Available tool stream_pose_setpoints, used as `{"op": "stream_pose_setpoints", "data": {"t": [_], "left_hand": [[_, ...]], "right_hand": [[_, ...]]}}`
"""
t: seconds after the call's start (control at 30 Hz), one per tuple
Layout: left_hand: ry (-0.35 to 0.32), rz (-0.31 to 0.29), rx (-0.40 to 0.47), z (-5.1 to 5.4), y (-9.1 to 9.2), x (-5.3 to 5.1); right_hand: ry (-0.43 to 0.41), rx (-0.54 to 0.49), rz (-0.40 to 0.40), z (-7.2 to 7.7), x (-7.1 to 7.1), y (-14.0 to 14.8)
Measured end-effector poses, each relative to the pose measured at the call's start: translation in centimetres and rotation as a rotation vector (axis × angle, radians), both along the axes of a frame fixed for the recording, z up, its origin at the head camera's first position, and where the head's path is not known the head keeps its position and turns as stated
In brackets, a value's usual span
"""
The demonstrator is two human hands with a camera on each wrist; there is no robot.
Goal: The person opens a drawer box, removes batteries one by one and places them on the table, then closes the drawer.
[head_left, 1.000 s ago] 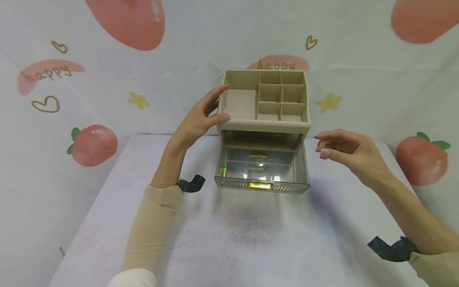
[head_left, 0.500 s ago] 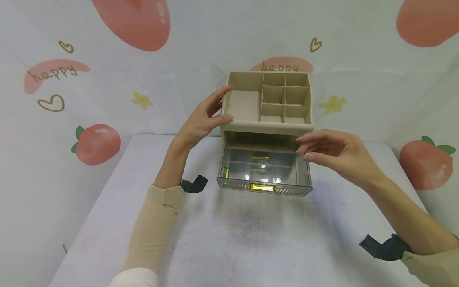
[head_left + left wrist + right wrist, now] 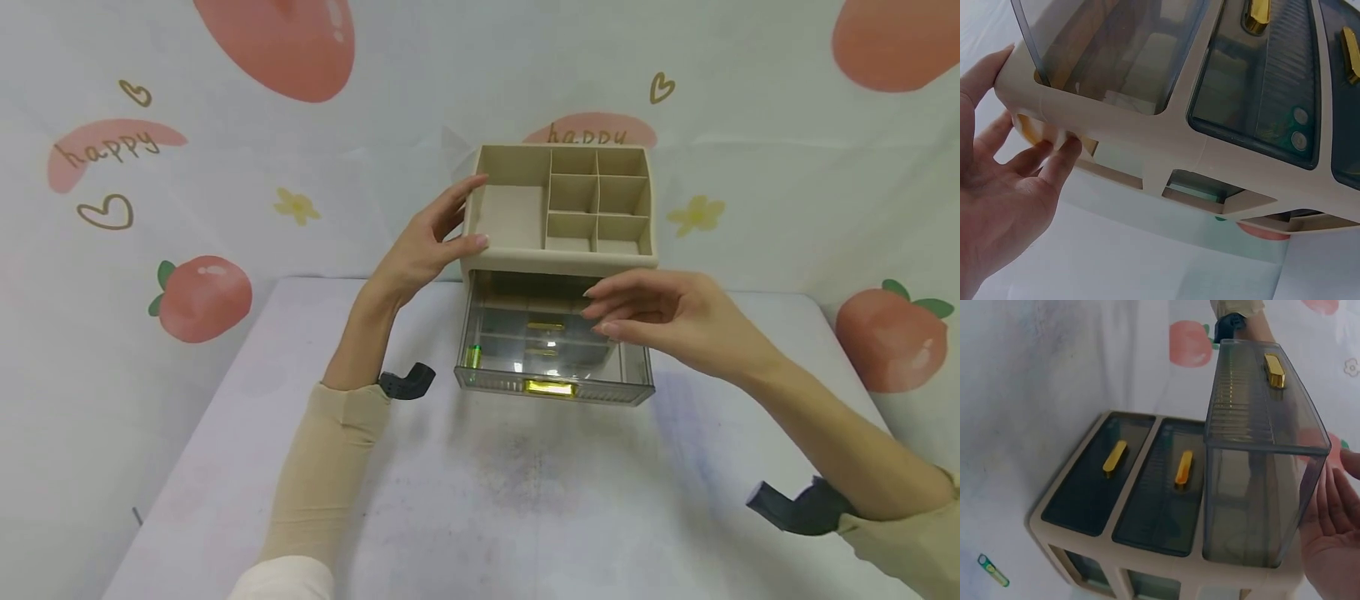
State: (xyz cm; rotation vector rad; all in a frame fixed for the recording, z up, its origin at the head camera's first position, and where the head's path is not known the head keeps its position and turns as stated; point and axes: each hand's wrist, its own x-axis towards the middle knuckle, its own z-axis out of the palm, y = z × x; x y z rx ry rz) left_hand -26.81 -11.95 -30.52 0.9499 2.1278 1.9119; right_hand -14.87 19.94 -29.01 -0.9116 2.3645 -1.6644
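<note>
A beige drawer organizer stands on the table with its clear top drawer pulled out. My left hand grips its upper left side, thumb and fingers curled around the edge. My right hand hovers over the right part of the drawer, fingers loosely bent and holding nothing. A small green battery shows at the drawer's left front corner; whether it lies inside or is seen through the plastic, I cannot tell. In the right wrist view, a green battery lies on the table near the organizer's base.
Dividers split the organizer's top tray into compartments. Two lower drawers with gold handles are closed. Two round greenish shapes show behind the middle drawer's front. A patterned cloth hangs behind the white table.
My right hand has moved left from beside the organizer to over the pulled-out drawer. My left hand keeps its hold, and the drawer stays pulled out.
</note>
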Motion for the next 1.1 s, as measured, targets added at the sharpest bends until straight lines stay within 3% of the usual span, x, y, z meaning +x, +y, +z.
{"op": "stream_pose_setpoints", "data": {"t": [0.27,0.57,0.87,1.1], "left_hand": [[0.02,-0.001,0.007,-0.1,0.0,-0.2],[0.007,-0.002,0.016,0.1,0.1,0.0],[-0.019,0.005,-0.002,1.8,0.5,1.6],[-0.008,0.006,-0.007,1.8,0.5,1.8]], "right_hand": [[-0.073,0.099,0.0,0.4,-0.4,-1.7],[-0.086,0.144,0.032,0.6,-1.0,-3.4],[-0.133,0.162,0.039,0.6,-1.4,-5.2],[-0.118,0.201,0.021,0.5,-1.3,-6.7]]}}
